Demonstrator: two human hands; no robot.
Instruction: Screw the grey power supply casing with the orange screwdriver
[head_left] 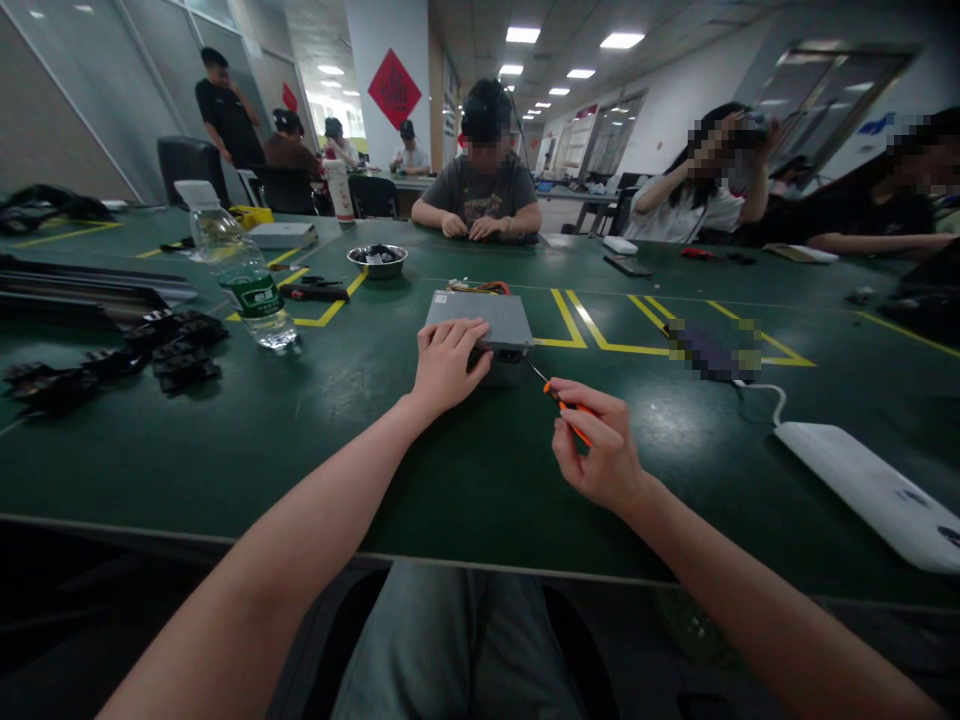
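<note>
A grey metal box, with colored wires at its back edge and a black socket on its near side, lies on the green table. My left hand rests on the box's near left part, its fingers spread over the top and the thumb by the near edge. My right hand is closed round the orange and black handle of a screwdriver. The screwdriver's thin shaft points up and left, its tip close to the box's near right corner; whether it touches cannot be made out.
On the green table stand a water bottle and a metal bowl of small parts. Black parts lie left, a phone and white power bank right. A person sits opposite.
</note>
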